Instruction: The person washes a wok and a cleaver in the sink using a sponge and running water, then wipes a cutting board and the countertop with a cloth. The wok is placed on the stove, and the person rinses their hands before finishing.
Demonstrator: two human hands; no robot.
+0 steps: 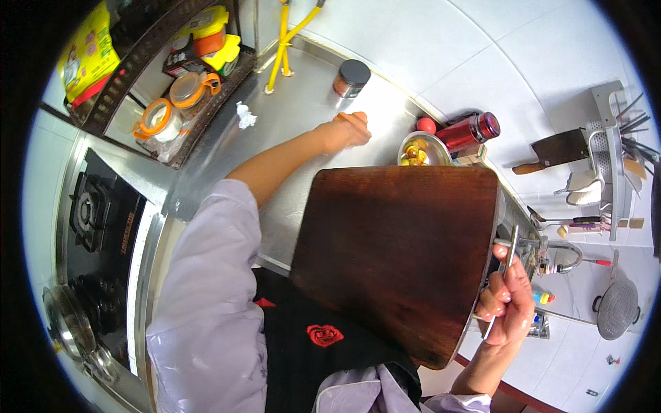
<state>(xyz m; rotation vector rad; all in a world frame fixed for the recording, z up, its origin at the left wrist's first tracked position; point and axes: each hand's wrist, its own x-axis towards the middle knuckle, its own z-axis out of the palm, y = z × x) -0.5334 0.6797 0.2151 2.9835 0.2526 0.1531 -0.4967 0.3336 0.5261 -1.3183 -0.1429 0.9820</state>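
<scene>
My right hand [508, 299] grips the metal handle [512, 253] on the edge of a dark wooden cutting board [397, 248]. The board is raised in front of my apron and hides part of the counter behind it. My left hand [347, 130] is stretched out low over the stainless steel counter [289, 139], its fingers curled; whether something is inside them cannot be made out. Just beyond that hand stands a jar with a black lid [353, 78]. A metal bowl [424, 149] of small yellowish pieces sits behind the board's far edge.
A crumpled white tissue [245, 114] lies on the counter. Yellow hoses [284, 46] rise near the wall. A rack [206, 111] of containers and a gas stove [98, 211] are at left. Beside the bowl are a red bottle [467, 131] and a red ball-shaped object [426, 125]. A cleaver [560, 148] hangs at right.
</scene>
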